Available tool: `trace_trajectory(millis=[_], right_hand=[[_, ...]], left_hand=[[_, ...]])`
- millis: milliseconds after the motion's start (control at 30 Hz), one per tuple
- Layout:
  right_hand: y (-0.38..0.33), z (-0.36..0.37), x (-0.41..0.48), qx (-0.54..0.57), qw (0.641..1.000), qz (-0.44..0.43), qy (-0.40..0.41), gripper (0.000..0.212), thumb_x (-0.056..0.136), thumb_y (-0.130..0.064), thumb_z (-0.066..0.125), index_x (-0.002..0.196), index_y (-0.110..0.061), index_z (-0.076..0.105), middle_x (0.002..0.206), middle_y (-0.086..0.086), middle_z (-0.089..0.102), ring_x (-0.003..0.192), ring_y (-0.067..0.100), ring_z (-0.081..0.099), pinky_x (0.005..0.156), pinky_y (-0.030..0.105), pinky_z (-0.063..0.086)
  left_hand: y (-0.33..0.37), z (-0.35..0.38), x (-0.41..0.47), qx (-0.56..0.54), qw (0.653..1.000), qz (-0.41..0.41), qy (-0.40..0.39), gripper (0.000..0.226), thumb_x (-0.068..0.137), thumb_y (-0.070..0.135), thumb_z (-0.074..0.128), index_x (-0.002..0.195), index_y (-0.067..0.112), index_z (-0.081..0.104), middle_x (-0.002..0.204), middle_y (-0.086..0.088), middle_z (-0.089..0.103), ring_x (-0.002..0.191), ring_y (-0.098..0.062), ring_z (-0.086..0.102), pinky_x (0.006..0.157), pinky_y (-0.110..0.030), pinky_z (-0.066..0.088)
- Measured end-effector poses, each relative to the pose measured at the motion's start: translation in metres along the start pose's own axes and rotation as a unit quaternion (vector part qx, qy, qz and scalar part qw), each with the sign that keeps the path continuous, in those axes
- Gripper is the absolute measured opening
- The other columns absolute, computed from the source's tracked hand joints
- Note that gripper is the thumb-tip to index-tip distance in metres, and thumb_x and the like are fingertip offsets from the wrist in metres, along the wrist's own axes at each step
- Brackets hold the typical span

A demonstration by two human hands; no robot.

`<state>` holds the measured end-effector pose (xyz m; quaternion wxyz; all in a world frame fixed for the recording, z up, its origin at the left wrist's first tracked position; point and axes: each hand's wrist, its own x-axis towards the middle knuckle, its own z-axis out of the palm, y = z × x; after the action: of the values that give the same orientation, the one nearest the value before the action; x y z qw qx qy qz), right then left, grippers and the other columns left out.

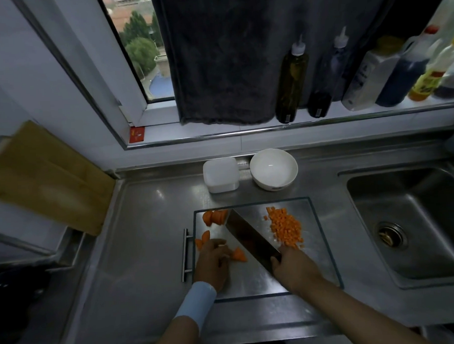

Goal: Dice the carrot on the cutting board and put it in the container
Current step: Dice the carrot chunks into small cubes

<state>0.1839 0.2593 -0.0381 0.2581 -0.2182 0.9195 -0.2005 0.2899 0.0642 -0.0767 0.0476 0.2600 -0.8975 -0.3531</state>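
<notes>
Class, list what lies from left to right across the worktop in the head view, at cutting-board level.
Tan wooden board leaning on the wall, steel bar handle, left hand, heap of orange carrot dice, steel sink with round drain.

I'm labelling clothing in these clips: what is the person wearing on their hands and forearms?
The left hand is ungloved, with a wide light-blue wristband around its wrist. The right hand is ungloved too, and its forearm shows no band, watch or sleeve.
</notes>
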Motion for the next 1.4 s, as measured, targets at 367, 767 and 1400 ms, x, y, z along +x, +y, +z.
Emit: trace_trajectory(millis=[367,767,1400], right_hand=[[-0.006,0.005,-0.005,-0.025,0.999,-0.021,-0.005,0.018,0.098,-0.035,0.044,0.086,-0.025,0.052,0.075,-0.006,0.053,0.067,0.013,0.053,0.056,0.027,0.036],[-0.007,0.009,-0.007,-0.006,1.000,-0.010,-0.021,0.019,0.099,-0.035,0.043,0.088,-0.023,0.053,0.082,-0.002,0.059,0.072,0.016,0.056,0.060,0.028,0.038],[-0.005,0.013,-0.013,-0.078,0.994,-0.072,-0.009,0.008,0.097,-0.029,0.047,0.102,-0.023,0.047,0.093,0.001,0.065,0.081,0.021,0.064,0.063,0.028,0.037]], left_hand=[[-0.001,0.028,-0.005,-0.013,0.999,0.048,0.004,0.010,0.084,0.014,0.069,0.090,0.020,0.075,0.104,0.006,0.062,0.096,-0.005,0.054,0.090,0.002,0.029],[-0.018,0.045,0.008,0.018,0.981,0.193,0.010,0.022,0.085,0.031,0.056,0.088,0.021,0.076,0.097,0.002,0.069,0.087,-0.011,0.063,0.083,-0.018,0.051],[-0.022,0.062,0.000,-0.013,0.977,0.201,0.072,0.017,0.084,0.021,0.060,0.088,0.014,0.076,0.095,-0.003,0.069,0.091,-0.010,0.059,0.089,-0.009,0.042]])
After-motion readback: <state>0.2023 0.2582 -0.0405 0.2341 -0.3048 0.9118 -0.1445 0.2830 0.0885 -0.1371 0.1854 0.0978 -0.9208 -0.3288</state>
